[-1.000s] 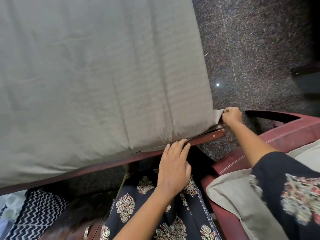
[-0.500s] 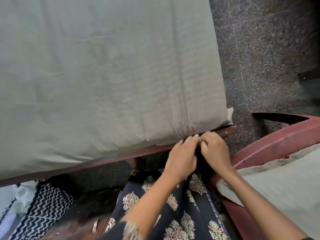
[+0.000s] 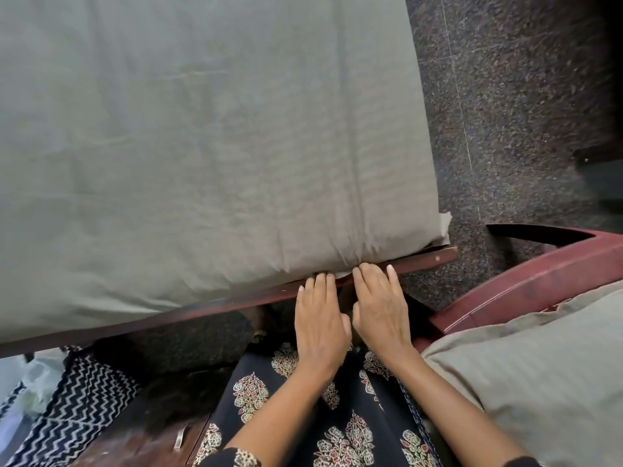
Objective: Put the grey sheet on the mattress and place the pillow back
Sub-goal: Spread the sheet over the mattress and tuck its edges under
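The grey sheet covers the whole mattress, drawn smooth over its top and down its near edge. A small flap of it sticks out at the near right corner. Side by side at the near edge, my left hand and my right hand lie palm down with straight fingers. Their fingertips press the sheet's hem into the gap between the mattress and the dark red bed frame. The pillow, in a matching grey cover, lies on a red plastic chair at my right.
Dark speckled floor tiles run along the bed's right side. A black-and-white zigzag cloth and a dark wooden drawer unit sit at the lower left, below the frame. My patterned dark dress fills the bottom centre.
My right hand let go of the sheet's corner flap and came left to join my left hand at the near edge. Both hands' fingers have flattened and now push the hem under the mattress.
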Demonstrator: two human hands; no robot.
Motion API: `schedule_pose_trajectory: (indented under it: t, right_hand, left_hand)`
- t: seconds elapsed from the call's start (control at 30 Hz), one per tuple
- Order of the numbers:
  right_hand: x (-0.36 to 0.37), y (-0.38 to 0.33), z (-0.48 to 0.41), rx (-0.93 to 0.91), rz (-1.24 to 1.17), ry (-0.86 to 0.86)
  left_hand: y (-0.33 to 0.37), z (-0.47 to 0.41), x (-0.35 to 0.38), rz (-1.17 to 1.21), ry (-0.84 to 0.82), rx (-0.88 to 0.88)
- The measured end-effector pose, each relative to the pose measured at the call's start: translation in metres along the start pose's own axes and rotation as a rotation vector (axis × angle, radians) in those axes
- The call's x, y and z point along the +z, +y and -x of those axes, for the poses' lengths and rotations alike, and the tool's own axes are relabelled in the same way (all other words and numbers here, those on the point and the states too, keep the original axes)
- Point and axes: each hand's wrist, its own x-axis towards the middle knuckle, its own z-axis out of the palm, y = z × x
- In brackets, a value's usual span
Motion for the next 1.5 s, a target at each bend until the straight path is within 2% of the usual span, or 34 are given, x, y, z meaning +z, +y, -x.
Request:
schedule_pose_trajectory:
  t: [0.13,0.27,0.33,0.4,0.43,0.5,0.53,0.63,0.77,0.87,0.93,1.03,1.1,1.2,1.23,1.3,1.4,1.5]
  right_hand:
    - [-0.004,-0.005,-0.015,0.068,0.086,-0.073]
    - [-0.013,0.0,-0.017,0.049,0.074,-0.128]
    - [-0.018,0.015,-0.023,0.049,-0.177,-0.196]
    - [-0.038,0.032,-0.037,0.29,-0.582,-0.229]
    - [-0.045,0.042,-0.043,0.422,-0.668,-0.139]
    - [-0.059,0.061,-0.054,0.59,-0.57,0.09]
    - [-0.065,0.069,-0.059,0.665,-0.518,0.122]
    - [-0.063,0.092,-0.069,0.825,-0.511,0.002]
    - [-0.05,0.098,-0.075,0.875,-0.635,-0.05]
    - [-0.047,0.11,-0.071,0.849,-0.555,0.029]
    - [-0.047,0.123,-0.071,0.877,-0.655,0.07]
    - [-0.046,0.138,-0.073,0.939,-0.799,0.046]
    - [-0.053,0.166,-0.069,1.022,-0.733,0.093]
    - [-0.077,0.247,-0.031,1.263,-0.405,0.104]
    - [-0.089,0.258,-0.017,1.281,-0.301,0.083]
    - [-0.094,0.23,0.001,1.095,-0.295,0.034]
    - [-0.062,0.131,0.014,0.74,-0.561,-0.046]
    - [-0.033,0.04,0.013,0.354,-0.605,-0.05]
  left_hand:
    - [0.017,-0.019,-0.008,0.005,-0.168,-0.123]
    - [0.039,-0.036,-0.008,0.127,-0.32,-0.379]
    - [0.038,-0.039,-0.008,0.215,-0.35,-0.387]
    - [0.022,-0.037,-0.013,0.245,-0.358,-0.279]
    - [0.013,-0.032,-0.019,0.249,-0.344,-0.208]
    - [0.0,-0.016,-0.029,0.284,-0.268,-0.11]
    - [0.0,-0.007,-0.033,0.312,-0.209,-0.119]
    - [0.018,0.015,-0.039,0.397,0.015,-0.079]
    - [0.035,0.001,-0.024,0.429,0.021,0.039]
    - [0.05,-0.016,-0.021,0.403,0.07,0.121]
    - [0.055,-0.021,-0.017,0.364,0.079,0.188]
    - [0.051,-0.017,-0.005,0.328,0.107,0.226]
    - [0.042,-0.008,0.0,0.319,0.14,0.178]
    - [0.025,0.0,0.007,0.292,0.189,0.056]
    - [0.02,0.001,0.008,0.278,0.192,0.03]
    - [0.012,0.006,0.009,0.233,0.189,0.014]
    - [0.001,0.012,0.009,0.181,0.208,-0.014]
    - [-0.008,0.014,0.01,0.082,0.181,-0.044]
